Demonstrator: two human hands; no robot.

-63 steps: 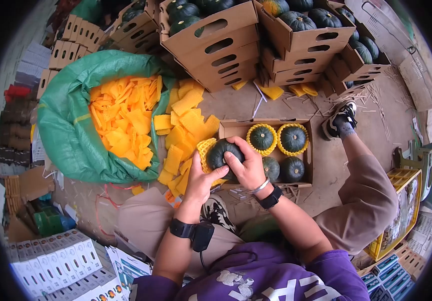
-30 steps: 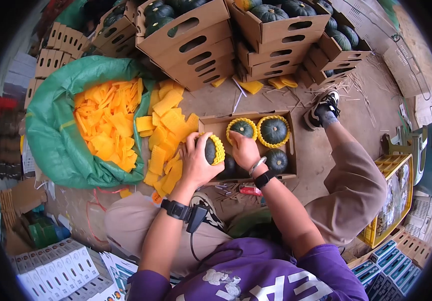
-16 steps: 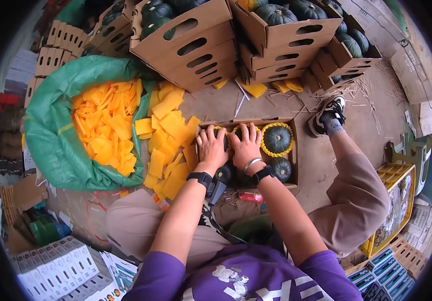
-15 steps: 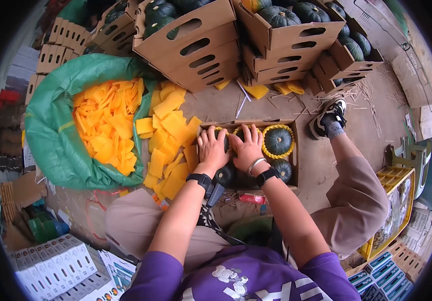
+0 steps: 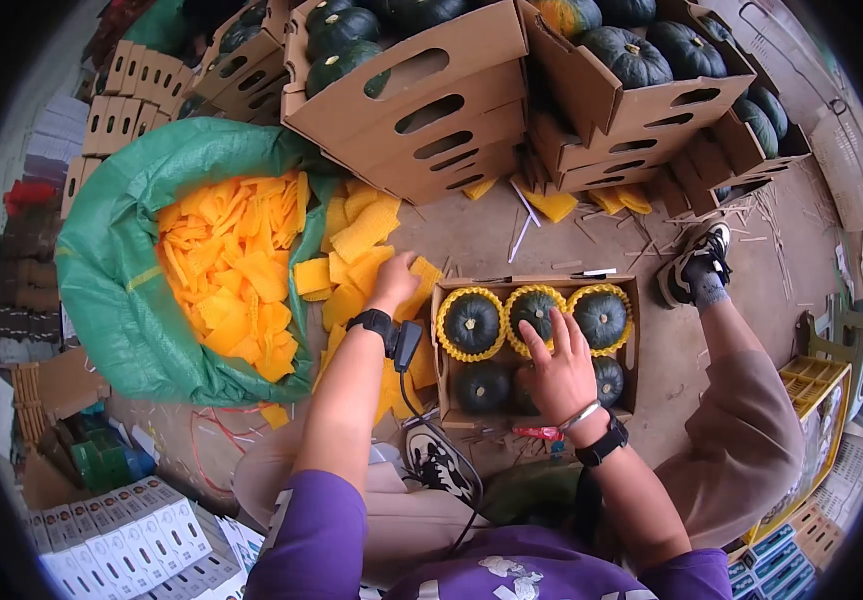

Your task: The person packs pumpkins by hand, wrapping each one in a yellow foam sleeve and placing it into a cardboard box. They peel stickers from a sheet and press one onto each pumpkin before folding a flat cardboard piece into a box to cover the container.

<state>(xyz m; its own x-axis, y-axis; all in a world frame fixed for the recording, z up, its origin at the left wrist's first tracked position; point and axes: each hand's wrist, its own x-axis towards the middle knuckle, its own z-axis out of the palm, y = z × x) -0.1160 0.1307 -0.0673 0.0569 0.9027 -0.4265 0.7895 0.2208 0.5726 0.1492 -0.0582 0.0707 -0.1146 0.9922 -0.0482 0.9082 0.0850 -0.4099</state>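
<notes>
Within an open cardboard box [image 5: 635, 345] in front of me sit small dark green pumpkins in two rows. The far row holds a left pumpkin [image 5: 473, 324], a middle one and a right pumpkin [image 5: 599, 320], each ringed by a yellow foam net [image 5: 456, 352]. Nearer me, the left pumpkin [image 5: 482, 387] and the right pumpkin [image 5: 607, 381] are bare; the one between them is mostly covered. My right hand [image 5: 561, 380] is over the middle pumpkins, fingers apart. Left of the box, my left hand [image 5: 391, 283] curls onto a flat foam net [image 5: 421, 285] in the loose pile, fingertips partly hidden.
A green sack [image 5: 101, 270] full of orange-yellow foam nets stands at left. Stacked cartons [image 5: 451, 100] of pumpkins rise beyond the box, with more cartons [image 5: 641, 130] to the right. A yellow crate [image 5: 811, 400] is at far right. My shoe [image 5: 696, 265] rests right of the box.
My left hand has left the box and moved to the foam net pile. My right hand has shifted toward the near row, uncovering the netted left and middle pumpkins. The view has shifted too.
</notes>
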